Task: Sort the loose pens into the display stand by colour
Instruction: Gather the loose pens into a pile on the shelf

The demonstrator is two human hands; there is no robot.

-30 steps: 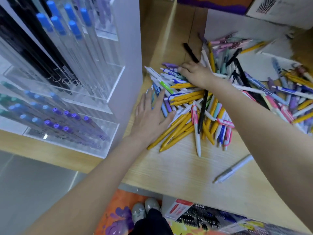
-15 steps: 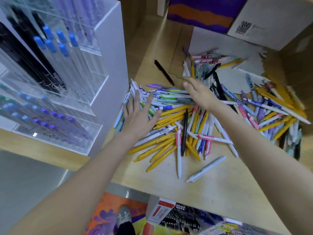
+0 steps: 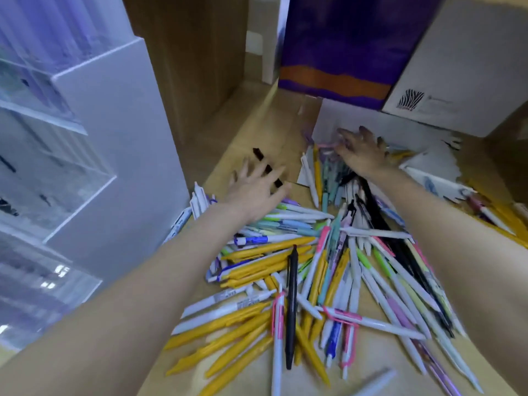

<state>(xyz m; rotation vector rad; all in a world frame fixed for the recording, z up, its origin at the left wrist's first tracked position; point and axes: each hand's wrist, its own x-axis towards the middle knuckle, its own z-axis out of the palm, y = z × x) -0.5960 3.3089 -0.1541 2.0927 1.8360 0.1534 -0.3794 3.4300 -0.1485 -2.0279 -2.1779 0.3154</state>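
Both my hands have reached forward to the far side of the pens [image 3: 288, 270]. Left hand [image 3: 254, 192], fingers spread, holds nothing over a black pen [image 3: 267, 168]; right hand [image 3: 361, 154], fingers spread, lies on the pink ones beyond. Nothing is picked yet, I judge. A second ago both pressed the near pile; the stand [image 3: 114, 155] sits left of my left hand.

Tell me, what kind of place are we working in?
Probably a stationery shop or its stockroom: a clear tiered display stand, a heap of loose pens on a wooden counter, and cartons behind.
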